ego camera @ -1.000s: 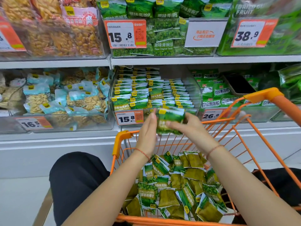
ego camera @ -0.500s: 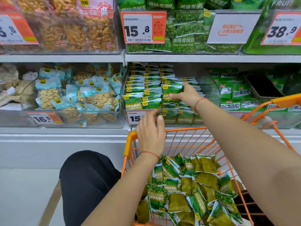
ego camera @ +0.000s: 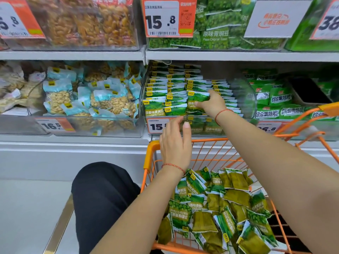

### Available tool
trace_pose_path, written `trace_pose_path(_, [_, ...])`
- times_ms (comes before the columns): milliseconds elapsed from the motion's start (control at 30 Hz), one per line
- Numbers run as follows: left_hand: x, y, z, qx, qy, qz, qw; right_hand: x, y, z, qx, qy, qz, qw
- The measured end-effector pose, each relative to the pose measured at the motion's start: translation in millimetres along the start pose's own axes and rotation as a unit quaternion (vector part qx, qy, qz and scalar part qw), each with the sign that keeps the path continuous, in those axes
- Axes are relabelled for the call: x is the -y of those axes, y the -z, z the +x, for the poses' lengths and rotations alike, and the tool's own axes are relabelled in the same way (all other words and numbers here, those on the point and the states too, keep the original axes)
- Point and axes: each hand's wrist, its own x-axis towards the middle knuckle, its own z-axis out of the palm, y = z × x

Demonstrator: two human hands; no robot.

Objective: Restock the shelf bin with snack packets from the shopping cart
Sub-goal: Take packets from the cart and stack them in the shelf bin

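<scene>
The right hand (ego camera: 211,103) reaches into the clear shelf bin (ego camera: 245,99) and holds a green snack packet (ego camera: 197,99) — its thumb and fingers curl round the packet's right end. The packet stands at the front of the third row, touching the packets beside it. The left hand (ego camera: 176,145) holds nothing. Its fingers are straight and loose, and it hovers over the front rim of the orange shopping cart (ego camera: 150,154), just below the bin. Each wrist has a thin red string on it.

The bin is packed with neat rows of green packets (ego camera: 165,96), standing one behind the other. A price tag (ego camera: 157,126) sits on the bin's front, partly hidden by the left hand.

Down in the cart, below both arms, lies a messy pile of loose packets (ego camera: 216,208) — some face up, some face down. To the left of the cart is a dark knee (ego camera: 102,198). The bin on the left holds light blue nut packets (ego camera: 95,99).
</scene>
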Motion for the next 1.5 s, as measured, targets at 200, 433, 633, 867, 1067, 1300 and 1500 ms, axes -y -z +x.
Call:
trace_pose_path(200, [-1, 1, -4, 0.041, -0.023, 0.052, 0.998, -14, 1, -1, 0.060, 0.005, -0.222, 0.973])
trace_pose_path(433, [-5, 4, 0, 0.092, -0.044, 0.032, 0.994, -24, 16, -28, -0.080, 0.106, -0.141, 0.981])
trace_pose_path(633, [-20, 50, 22, 0.189, -0.027, 0.016, 0.981, -24, 40, -103, -0.094, 0.496, -0.132, 0.853])
trace_pose_path(867, [-31, 62, -26, 0.619, -0.087, 0.481, 0.615, -62, -7, -131, 0.194, 0.519, -0.421, 0.718])
trace_pose_path(1067, [0, 34, -69, 0.691, -0.163, 0.587, 0.390, -112, -65, -160, 0.433, 0.191, -0.489, 0.733])
trace_pose_path(1300, [22, 35, -57, 0.693, -0.103, 0.561, 0.441, -114, -94, -167, 0.463, 0.096, -0.310, 0.825])
trace_pose_path(1500, [29, 33, -58, 0.713, -0.056, 0.535, 0.449, -119, -97, -162, 0.496, 0.070, -0.288, 0.817])
